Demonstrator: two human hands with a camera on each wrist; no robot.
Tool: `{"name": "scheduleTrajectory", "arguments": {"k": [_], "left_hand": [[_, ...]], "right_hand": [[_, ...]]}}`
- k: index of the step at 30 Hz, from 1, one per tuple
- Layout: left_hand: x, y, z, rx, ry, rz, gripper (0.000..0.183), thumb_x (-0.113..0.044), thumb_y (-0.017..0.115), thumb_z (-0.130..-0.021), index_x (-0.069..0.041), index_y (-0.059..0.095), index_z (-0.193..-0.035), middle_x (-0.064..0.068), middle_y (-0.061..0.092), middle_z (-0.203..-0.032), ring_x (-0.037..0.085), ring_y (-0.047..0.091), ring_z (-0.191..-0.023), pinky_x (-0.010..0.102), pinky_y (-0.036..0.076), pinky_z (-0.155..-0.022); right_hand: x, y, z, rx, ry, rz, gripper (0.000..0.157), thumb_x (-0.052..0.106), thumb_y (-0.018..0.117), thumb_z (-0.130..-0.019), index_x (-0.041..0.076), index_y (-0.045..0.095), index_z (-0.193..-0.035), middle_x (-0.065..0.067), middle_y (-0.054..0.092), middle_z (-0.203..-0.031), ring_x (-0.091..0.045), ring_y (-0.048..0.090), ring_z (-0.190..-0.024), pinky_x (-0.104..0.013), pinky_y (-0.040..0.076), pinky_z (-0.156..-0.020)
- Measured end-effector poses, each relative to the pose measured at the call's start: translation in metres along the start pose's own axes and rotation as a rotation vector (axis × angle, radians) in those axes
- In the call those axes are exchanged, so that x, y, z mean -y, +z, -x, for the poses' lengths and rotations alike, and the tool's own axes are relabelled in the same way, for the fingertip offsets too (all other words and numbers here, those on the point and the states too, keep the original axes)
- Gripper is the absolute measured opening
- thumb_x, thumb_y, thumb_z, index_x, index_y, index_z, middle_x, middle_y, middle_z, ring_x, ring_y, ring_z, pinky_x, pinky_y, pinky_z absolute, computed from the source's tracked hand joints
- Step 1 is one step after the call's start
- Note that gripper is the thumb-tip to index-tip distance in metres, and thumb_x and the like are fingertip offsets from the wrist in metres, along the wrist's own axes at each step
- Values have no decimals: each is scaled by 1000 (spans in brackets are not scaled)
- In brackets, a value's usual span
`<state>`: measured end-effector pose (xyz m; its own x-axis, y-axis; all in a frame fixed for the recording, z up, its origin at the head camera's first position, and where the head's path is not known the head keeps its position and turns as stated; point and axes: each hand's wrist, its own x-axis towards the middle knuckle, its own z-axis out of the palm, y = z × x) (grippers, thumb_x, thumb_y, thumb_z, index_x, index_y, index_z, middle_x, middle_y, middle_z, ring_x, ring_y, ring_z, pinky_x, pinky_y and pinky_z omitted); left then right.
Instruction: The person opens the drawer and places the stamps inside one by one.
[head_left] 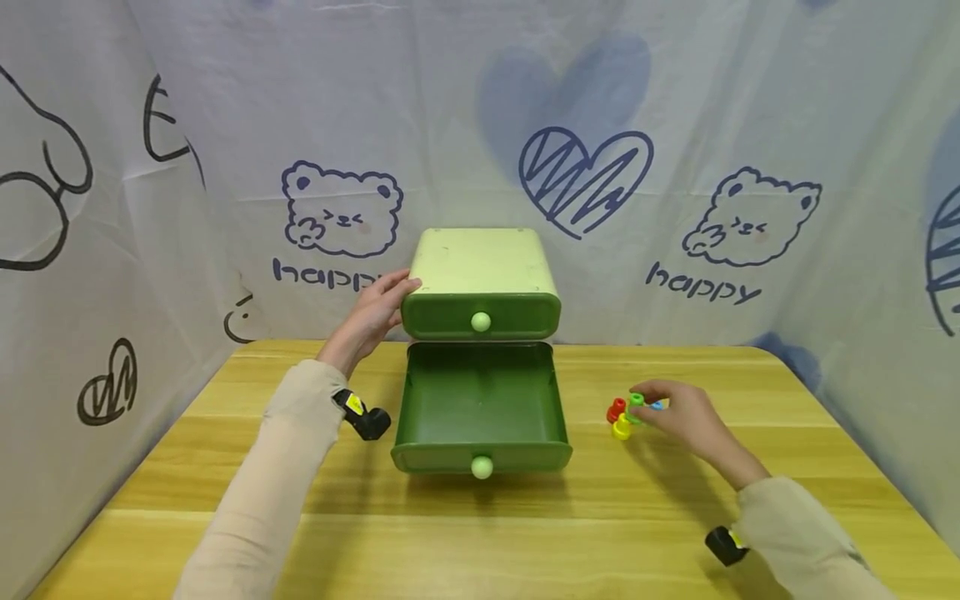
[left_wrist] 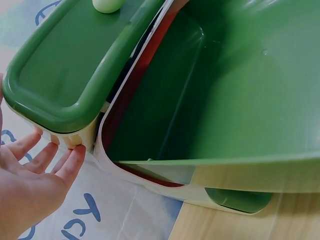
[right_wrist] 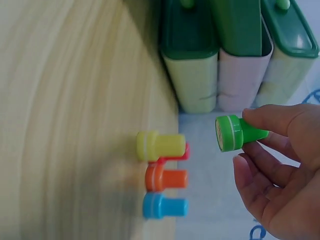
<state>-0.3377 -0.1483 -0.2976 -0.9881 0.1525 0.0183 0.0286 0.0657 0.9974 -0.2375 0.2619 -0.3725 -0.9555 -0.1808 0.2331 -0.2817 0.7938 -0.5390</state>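
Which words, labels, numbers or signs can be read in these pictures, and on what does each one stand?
"happy": on the backdrop cloth, under the bear drawing at the head view's right.
"happ", the ending mostly covered by the left hand: same cloth, under the other bear drawing.
Yellow label on the left wrist's black device: too small to read.
Marking on the green piece's end face: too small to read.

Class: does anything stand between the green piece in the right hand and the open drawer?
Low down, yes: the red piece, the yellow piece and the drawer's side wall. But the right hand holds the green piece raised; nothing visible blocks passing over them.
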Motion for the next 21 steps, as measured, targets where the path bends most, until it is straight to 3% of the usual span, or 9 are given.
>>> {"name": "scheduleTrajectory", "arguments": {"k": [4,10,21], "left_hand": [[1,0,0,3,-3,8,67,-29,53,-99,-4,22,-153,15,24,-154,29,30,-138,41,33,-110],[1,0,-2,-6,-9,9,67,-29,53,-99,-6,22,-153,15,25,-154,28,30,-138,40,34,-110],[2,0,-1,-8,-4,20,67,-30,53,-98,-6,24,-153,14,25,-154,28,30,-138,41,34,-110]], "right_hand": [[11,0,-3,26,24,-23,33,15,71,-87,-3,67,-115,-17,68,-103,-32,62,-92,-40,53,-71],[25,-1,-8,66,56,-82,32,12,73,-85,-4,66,-112,-21,65,-106,-21,63,-78,-30,53,-63],[37,-3,-17,121,27,-129,29,11,73,-85,-1,68,-112,-16,66,-105,-19,63,-78,-31,56,-63]]}}
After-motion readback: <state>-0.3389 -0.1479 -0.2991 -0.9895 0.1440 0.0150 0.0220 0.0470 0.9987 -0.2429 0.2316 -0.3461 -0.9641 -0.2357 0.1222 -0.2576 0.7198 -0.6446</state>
